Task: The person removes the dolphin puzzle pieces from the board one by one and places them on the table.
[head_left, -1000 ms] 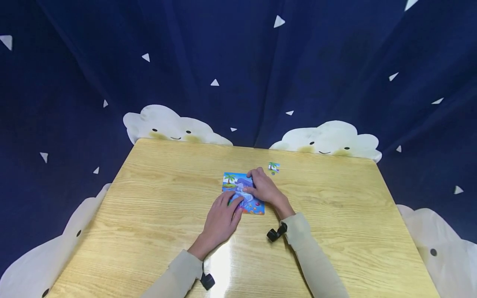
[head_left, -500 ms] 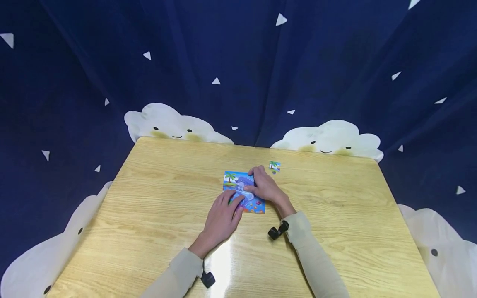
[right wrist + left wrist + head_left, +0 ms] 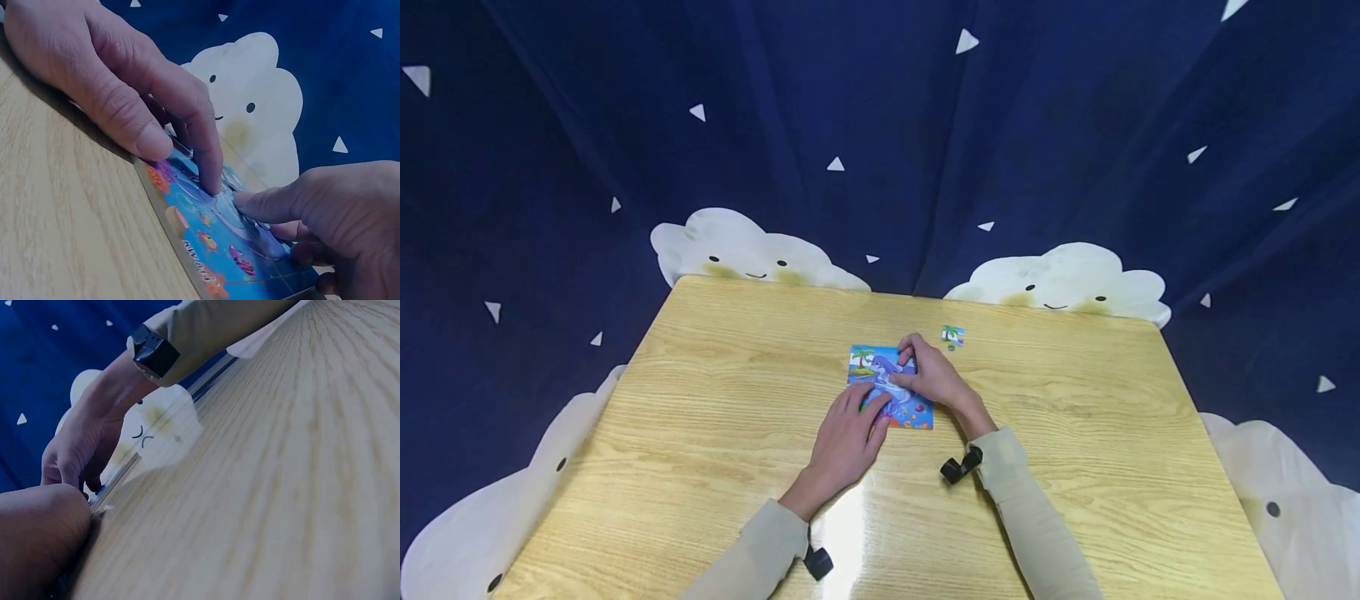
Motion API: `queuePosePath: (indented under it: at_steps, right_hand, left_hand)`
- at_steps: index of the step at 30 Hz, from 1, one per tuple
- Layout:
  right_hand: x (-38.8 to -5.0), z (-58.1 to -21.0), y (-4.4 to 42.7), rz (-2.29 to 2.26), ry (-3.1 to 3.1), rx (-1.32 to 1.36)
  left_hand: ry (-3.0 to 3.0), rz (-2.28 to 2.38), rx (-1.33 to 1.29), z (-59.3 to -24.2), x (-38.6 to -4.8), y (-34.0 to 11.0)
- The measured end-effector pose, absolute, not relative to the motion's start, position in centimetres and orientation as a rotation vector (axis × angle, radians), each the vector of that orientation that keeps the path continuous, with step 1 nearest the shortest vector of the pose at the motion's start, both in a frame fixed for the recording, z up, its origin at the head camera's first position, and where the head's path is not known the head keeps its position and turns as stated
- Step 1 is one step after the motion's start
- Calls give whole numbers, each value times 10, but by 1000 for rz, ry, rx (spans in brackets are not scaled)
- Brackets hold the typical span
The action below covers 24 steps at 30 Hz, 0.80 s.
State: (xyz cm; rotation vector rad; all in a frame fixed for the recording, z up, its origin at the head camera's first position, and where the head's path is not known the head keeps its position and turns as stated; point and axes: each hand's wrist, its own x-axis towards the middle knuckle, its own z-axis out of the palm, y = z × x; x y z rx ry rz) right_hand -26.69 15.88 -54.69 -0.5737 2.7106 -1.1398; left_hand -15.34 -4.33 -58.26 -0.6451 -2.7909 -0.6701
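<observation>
A dolphin jigsaw puzzle (image 3: 880,365) with a palm tree and coloured fish lies flat near the middle of the table. My left hand (image 3: 842,433) rests on its lower left part, fingertips touching the picture. At the right side of the puzzle, my right hand (image 3: 934,377) lays its thumb on the dolphin, with its fingers curled round towards the thumb. In the right wrist view, the thumb (image 3: 269,205) presses on the puzzle (image 3: 234,253) and the curled fingers (image 3: 306,250) are at its far side. Whether a single piece is between them is hidden.
A small palm-tree picture piece (image 3: 952,334) lies behind the right hand, with a tiny piece (image 3: 951,348) just below it. The wooden table (image 3: 737,375) extends all around. A dark blue curtain (image 3: 880,125) with white clouds hangs behind its far edge.
My right fingers curl in more towards the thumb, uncovering more of the dolphin. The left hand keeps its place. The camera view shifts slightly.
</observation>
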Motion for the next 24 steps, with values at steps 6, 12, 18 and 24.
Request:
queuePosePath:
  at_steps: [6,12,18,24]
  right_hand:
    - [-265,-547,155,-974,2819,-667]
    - [-262,-548,153,-903,2900,-659]
    - [-263,-552,154,-947,2914,-651]
    - [-264,-555,156,-953,2968,-707]
  left_hand:
    - [-2762,-662,-649,-584,-154,-44]
    - [-2788,-656,-649,-584,-154,-43]
    - [-2798,-643,-650,-585,-154,-43]
    - [-2782,-644,-646,-586,-154,-43]
